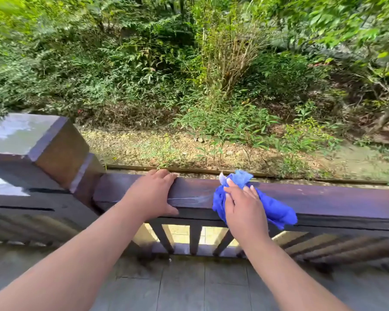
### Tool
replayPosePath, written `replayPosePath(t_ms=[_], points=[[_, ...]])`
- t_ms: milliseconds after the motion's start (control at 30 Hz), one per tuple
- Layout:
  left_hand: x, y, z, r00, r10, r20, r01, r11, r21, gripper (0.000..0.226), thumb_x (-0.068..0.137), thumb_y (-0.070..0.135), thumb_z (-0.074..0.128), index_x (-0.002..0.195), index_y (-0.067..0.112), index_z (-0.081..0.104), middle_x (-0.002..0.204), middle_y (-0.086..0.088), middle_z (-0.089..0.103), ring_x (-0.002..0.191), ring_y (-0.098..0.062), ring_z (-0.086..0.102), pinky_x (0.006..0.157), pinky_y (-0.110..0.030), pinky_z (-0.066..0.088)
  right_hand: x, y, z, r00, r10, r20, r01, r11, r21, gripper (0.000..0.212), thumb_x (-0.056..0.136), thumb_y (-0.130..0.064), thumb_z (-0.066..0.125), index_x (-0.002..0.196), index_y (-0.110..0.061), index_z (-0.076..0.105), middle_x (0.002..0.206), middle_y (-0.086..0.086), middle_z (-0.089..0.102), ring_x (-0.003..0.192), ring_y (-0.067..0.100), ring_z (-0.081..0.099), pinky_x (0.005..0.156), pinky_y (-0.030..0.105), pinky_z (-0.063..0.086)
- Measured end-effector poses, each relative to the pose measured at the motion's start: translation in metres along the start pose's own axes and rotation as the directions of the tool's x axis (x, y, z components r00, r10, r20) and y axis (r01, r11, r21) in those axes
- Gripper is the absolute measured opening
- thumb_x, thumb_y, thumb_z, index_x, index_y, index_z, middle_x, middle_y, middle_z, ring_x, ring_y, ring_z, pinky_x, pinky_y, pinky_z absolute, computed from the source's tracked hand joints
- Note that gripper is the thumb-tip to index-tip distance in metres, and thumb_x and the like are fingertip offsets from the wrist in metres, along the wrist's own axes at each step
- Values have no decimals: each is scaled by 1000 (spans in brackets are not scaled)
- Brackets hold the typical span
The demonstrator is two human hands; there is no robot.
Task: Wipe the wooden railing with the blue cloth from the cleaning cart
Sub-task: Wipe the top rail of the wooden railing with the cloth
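The dark wooden railing [323, 198] runs across the view from a thick square post at the left to the right edge. A bunched blue cloth [272, 207] lies draped over the top rail just right of centre. My right hand [243, 205] presses flat on the cloth with fingers spread. To its left, my left hand [153, 194] grips the top rail, fingers curled over the far edge and thumb on the near face. A wet streak shows on the rail between the two hands.
The square wooden post [43, 151] has a wide cap at the left. Vertical balusters [194, 239] stand under the rail. Grey floor tiles [189, 288] lie below. Beyond the rail, the ground drops to gravel and dense green plants [189, 75].
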State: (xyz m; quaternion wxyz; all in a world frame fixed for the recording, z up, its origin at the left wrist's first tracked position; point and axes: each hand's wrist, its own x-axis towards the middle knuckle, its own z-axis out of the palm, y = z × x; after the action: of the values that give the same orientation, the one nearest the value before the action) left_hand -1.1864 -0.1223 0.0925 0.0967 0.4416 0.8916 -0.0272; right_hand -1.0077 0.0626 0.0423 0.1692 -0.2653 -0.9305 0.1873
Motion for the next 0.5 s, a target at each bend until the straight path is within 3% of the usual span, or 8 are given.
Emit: replayPosePath(t_ms=[100, 233, 333, 500], points=[[-7, -16, -1, 1000, -15, 2, 15, 1000, -21, 114, 63, 76, 74, 156, 25, 32, 155, 2, 43, 137, -24, 41, 108, -43, 44, -3, -25, 11, 994, -91, 60, 92, 995, -24, 21, 93, -12, 59, 111, -14, 70, 137, 0, 63, 114, 35, 60, 116, 50, 32], [-14, -39, 0, 999, -37, 10, 37, 999, -18, 111, 65, 71, 76, 156, 23, 33, 156, 0, 43, 139, -25, 39, 111, -41, 41, -1, -79, 31, 956, -215, 198, 221, 975, -8, 40, 98, -22, 50, 136, -16, 58, 132, -7, 66, 120, 27, 54, 120, 42, 21], [-18, -55, 1, 999, -46, 26, 46, 999, 1, 99, 72, 52, 73, 156, 22, 31, 157, -2, 41, 139, -26, 38, 111, -40, 42, 3, -123, 51, 912, -335, 236, 337, 941, 33, 35, 95, -20, 51, 127, -16, 63, 132, -1, 67, 118, 29, 57, 119, 45, 25], [-27, -79, -1, 998, -66, 14, 66, 997, 28, 97, 69, 52, 71, 154, 24, 35, 151, 2, 46, 134, -24, 45, 103, -42, 48, 12, -144, 66, 895, -365, 257, 350, 931, 105, 38, 97, -22, 48, 133, -20, 59, 128, -5, 69, 124, 23, 53, 120, 38, 19]])
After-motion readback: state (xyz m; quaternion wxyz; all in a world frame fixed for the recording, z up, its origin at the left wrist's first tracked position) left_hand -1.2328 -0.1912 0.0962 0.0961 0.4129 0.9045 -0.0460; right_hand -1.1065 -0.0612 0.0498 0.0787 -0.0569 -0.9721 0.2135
